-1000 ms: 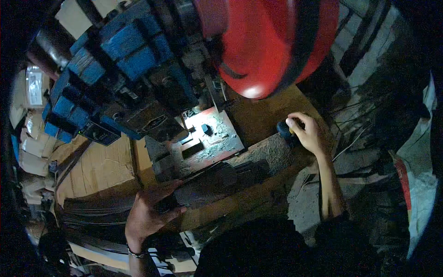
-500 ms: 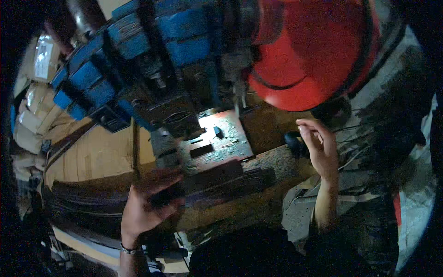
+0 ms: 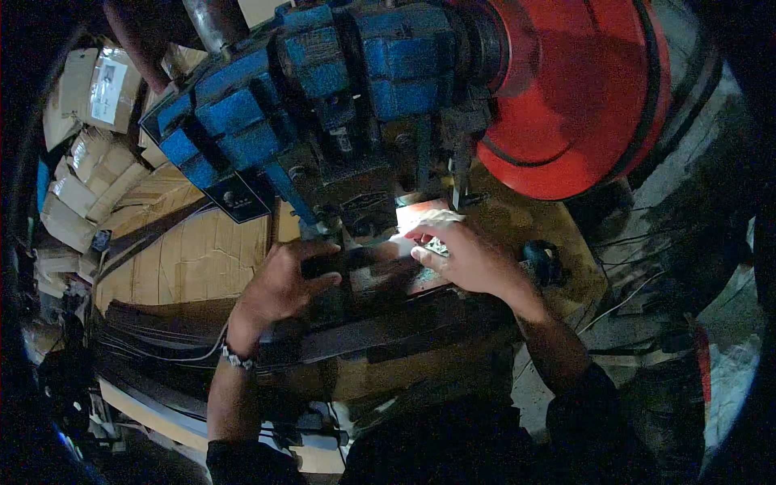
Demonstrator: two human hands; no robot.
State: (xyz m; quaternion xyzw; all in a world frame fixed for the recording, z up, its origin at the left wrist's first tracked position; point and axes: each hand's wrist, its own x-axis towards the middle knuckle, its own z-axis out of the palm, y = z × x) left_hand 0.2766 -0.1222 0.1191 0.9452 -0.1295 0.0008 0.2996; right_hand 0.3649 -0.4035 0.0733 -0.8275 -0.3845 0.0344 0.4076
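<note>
My left hand (image 3: 279, 279) is bent round a dark flat strip (image 3: 368, 259), its thumb below and fingers above. The strip reaches right toward the lit plate (image 3: 432, 213) under the blue press-like machine (image 3: 404, 56). My right hand (image 3: 477, 259) reaches in over that plate, thumb and fingertips drawn together by the strip's bright right end. What lies between those fingertips is too glaring and small to make out. Dark machine parts overhang the far edge of the plate, and my right hand covers much of its surface.
A large red wheel (image 3: 566, 97) is at the machine's upper right. Right of my right hand stands a small dark round object (image 3: 541, 263) on the brown bench (image 3: 578, 275). Cardboard boxes (image 3: 97, 153) are stacked at far left. Cables run along the floor at right.
My right hand has moved left and inward from beside the round object to over the lit plate. My left hand has risen slightly and moved right with the dark strip. The view has shifted.
</note>
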